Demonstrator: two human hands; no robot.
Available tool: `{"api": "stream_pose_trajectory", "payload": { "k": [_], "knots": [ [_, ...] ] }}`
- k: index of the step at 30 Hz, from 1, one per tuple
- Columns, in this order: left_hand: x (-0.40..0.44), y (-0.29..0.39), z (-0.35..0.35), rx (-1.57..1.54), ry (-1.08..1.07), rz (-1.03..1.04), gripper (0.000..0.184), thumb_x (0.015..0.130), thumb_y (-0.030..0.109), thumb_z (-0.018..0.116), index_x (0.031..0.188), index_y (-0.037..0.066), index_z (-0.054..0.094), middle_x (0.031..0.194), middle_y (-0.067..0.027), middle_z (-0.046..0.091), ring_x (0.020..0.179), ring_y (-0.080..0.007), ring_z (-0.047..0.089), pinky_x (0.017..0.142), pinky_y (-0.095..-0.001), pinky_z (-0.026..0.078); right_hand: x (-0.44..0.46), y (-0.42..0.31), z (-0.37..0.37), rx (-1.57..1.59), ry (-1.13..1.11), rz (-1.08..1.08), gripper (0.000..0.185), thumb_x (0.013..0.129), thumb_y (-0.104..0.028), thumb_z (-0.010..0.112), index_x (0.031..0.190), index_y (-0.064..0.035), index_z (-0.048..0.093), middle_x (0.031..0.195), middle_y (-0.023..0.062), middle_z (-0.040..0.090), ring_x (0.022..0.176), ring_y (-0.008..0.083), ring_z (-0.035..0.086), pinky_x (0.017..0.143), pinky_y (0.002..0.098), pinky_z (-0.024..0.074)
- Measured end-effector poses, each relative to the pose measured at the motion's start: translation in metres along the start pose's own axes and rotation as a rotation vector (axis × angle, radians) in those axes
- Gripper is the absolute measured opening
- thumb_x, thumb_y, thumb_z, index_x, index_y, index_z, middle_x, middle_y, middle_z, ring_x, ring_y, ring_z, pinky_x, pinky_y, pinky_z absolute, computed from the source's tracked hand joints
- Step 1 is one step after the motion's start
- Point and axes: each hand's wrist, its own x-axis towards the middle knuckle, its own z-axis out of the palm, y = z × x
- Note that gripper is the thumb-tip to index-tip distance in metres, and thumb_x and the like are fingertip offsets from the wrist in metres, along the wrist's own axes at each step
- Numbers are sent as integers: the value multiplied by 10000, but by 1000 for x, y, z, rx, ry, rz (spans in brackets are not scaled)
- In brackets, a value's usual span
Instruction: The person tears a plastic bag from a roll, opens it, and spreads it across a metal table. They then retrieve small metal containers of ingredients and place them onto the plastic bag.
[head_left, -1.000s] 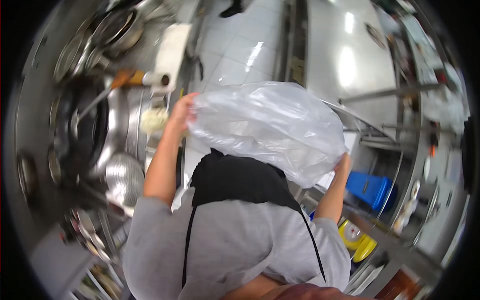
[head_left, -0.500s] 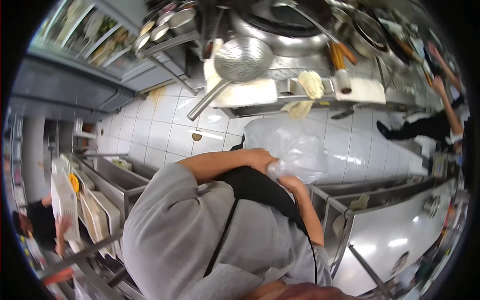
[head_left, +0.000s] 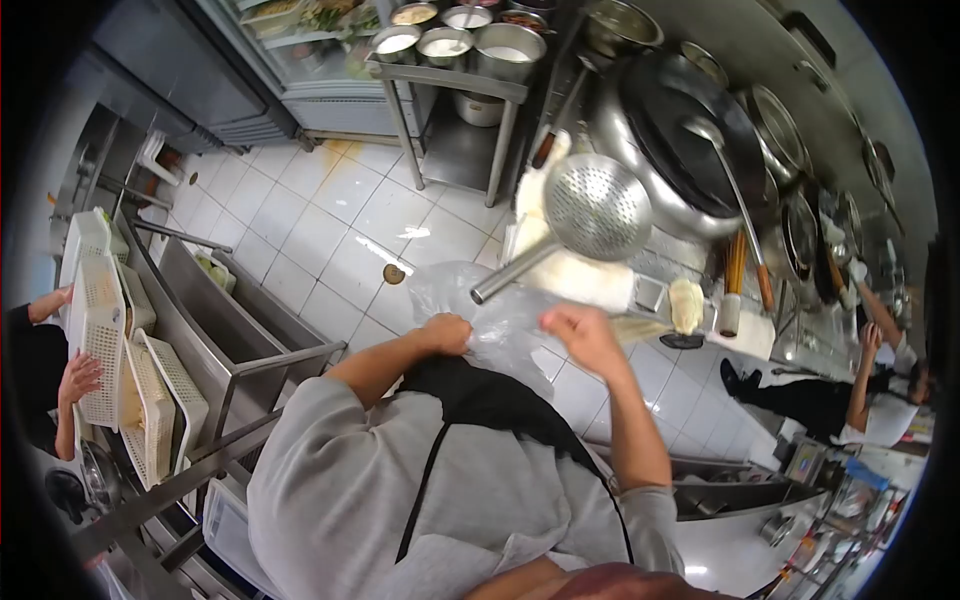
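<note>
A clear plastic bag (head_left: 498, 335) hangs in front of the black apron, stretched between my two hands. My left hand (head_left: 445, 335) is closed in a fist on the bag's left side. Held higher and to the right, my right hand (head_left: 583, 335) is also closed, with its fingertips at the bag's upper right edge. Just beyond the bag, a perforated strainer ladle (head_left: 598, 205) rests on the stove counter. Its metal handle (head_left: 515, 270) sticks out over the bag's far side.
A large wok (head_left: 690, 130) with a ladle (head_left: 735, 180) sits on the stove. Metal pots of ingredients (head_left: 445, 45) stand on a steel stand. At left, a co-worker's hand (head_left: 80, 378) is by white baskets (head_left: 100, 345); another person (head_left: 850, 400) is at right.
My hands have moved apart, the left one leftward and the right one upward. The bag has gone from puffed and bunched to flatter and stretched. The view has turned.
</note>
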Motion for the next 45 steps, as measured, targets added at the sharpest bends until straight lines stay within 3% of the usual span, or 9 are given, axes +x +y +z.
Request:
{"api": "stream_pose_trajectory", "payload": {
  "k": [1,3,5,7,11,14,17,23,45],
  "knots": [
    [-6,-18,-5,-16,35,-45,300,723,241,621,903,14,700,937,-235,687,923,-396,664,836,-473,526,30,-25,-10,32,89,-59,262,908,-256,589,911,-10,677,713,199,634,672,350,616,638,385,478],
    [-18,-48,-7,-54,95,-134,300,728,247,617,897,13,698,930,-237,686,924,-395,664,837,-470,529,102,-66,-34,-269,133,-182,263,938,-242,593,935,7,677,718,112,642,668,161,588,647,293,474],
    [-30,-68,-8,-116,107,-201,312,738,258,610,897,3,695,925,-249,681,922,-405,660,833,-475,527,179,-104,-38,-315,162,-228,277,929,-255,589,940,9,673,722,141,656,645,246,626,634,337,479],
    [-40,-87,-7,-205,159,-265,331,746,271,607,896,-11,690,920,-262,675,922,-419,654,833,-481,523,269,-94,-30,-442,233,-370,208,892,-197,587,904,-3,661,817,228,643,814,381,650,735,458,497],
    [-62,-112,16,-455,334,-435,382,750,306,622,884,-48,677,918,-292,660,916,-455,638,840,-490,512,406,-77,-11,-825,305,-441,311,868,-134,573,1143,9,593,1185,229,598,1108,419,550,934,470,478],
    [-79,-128,37,-586,425,-604,408,737,318,653,867,-68,669,915,-303,654,907,-465,634,840,-489,509,480,-52,-3,-974,347,-435,411,840,-62,530,1241,25,505,1260,198,566,1155,412,531,950,494,476],
    [-96,-138,57,-798,586,-673,367,710,275,704,846,-64,672,870,-296,659,875,-446,646,796,-473,514,507,-63,-1,-1087,183,-148,370,826,-120,575,1177,0,564,1200,195,600,1101,406,581,931,495,488],
    [-134,-132,77,-1057,749,-870,322,677,212,726,853,-53,676,821,-274,670,824,-412,669,758,-438,520,517,-71,5,-1148,272,-150,372,807,-177,658,1123,10,594,1169,206,600,1097,386,588,925,443,504],
    [-129,-110,114,-862,354,-840,380,659,279,658,866,-39,686,914,-306,651,935,-450,632,830,-471,512,460,-78,56,-1075,315,-366,218,742,-85,665,941,-1,640,1001,184,655,947,350,648,807,431,548]
  ]
}}
